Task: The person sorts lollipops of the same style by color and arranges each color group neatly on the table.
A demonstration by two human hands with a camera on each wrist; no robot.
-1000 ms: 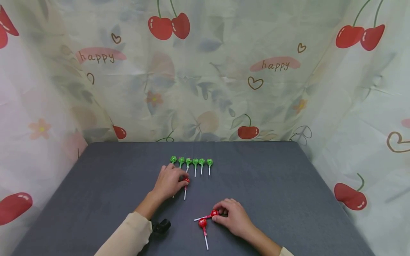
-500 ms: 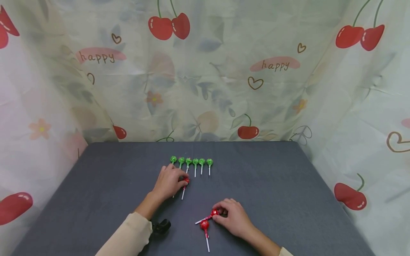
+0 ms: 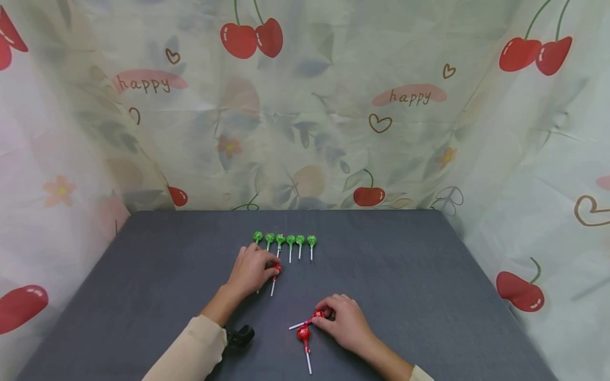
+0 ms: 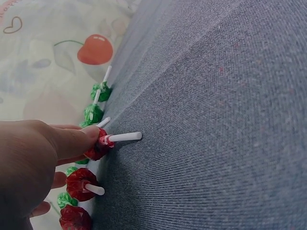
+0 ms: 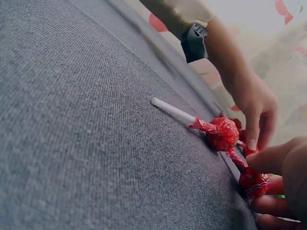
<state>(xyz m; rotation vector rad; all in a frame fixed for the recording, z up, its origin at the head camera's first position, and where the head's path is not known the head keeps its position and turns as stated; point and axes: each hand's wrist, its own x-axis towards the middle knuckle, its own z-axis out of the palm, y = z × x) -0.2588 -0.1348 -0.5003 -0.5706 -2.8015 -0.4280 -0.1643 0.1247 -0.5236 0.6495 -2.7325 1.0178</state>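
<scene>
My left hand (image 3: pixel 250 270) pinches a red-wrapped lollipop (image 3: pixel 277 269) by its head, just in front of a row of green lollipops (image 3: pixel 291 241). Its white stick points toward me. Beside that hand, the left wrist view shows another red lollipop (image 4: pixel 82 185) and part of one more (image 4: pixel 75 218); from the head they are mostly hidden. Nearer to me, my right hand (image 3: pixel 347 321) holds a red lollipop (image 3: pixel 317 314) between thumb and fingers, its stick pointing left. One loose red lollipop (image 3: pixel 303 333) lies directly below it, head close to that stick.
Dark grey cloth covers the table (image 3: pixel 405 275). A patterned curtain (image 3: pixel 305 132) with cherries hangs behind it and along both sides. A black device (image 3: pixel 240 336) is strapped at the left wrist, by the beige sleeve (image 3: pixel 190 349).
The stick of the lollipop in my left hand has swung slightly left. The loose red lollipop has shifted a little right and toward me. Both hands stay nearly in place.
</scene>
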